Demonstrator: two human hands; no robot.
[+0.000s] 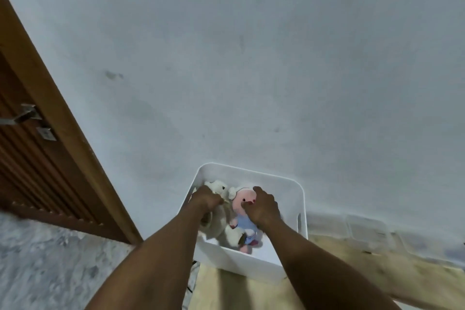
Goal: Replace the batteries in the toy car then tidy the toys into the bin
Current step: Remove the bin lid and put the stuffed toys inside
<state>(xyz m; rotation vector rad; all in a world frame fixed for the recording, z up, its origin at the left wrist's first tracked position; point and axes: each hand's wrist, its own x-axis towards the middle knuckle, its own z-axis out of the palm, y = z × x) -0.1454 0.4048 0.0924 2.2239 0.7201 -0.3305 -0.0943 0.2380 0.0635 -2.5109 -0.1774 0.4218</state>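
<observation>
you are on the tidy-up step. the white bin sits low in the view, at about 6 o'clock, right against the wall. both your hands are down inside it. your left hand has its grip curled tight on the cream teddy bear, at the bin's 9 o'clock side. your right hand has its grip wrapped on the pink pig doll, just beside the bear, toward 3 o'clock. the two toys touch. i think they are nearly in place. next, let go of both softly and lift your hands straight up. the toy car is not in view, so i cannot tell if its batteries are done.
</observation>
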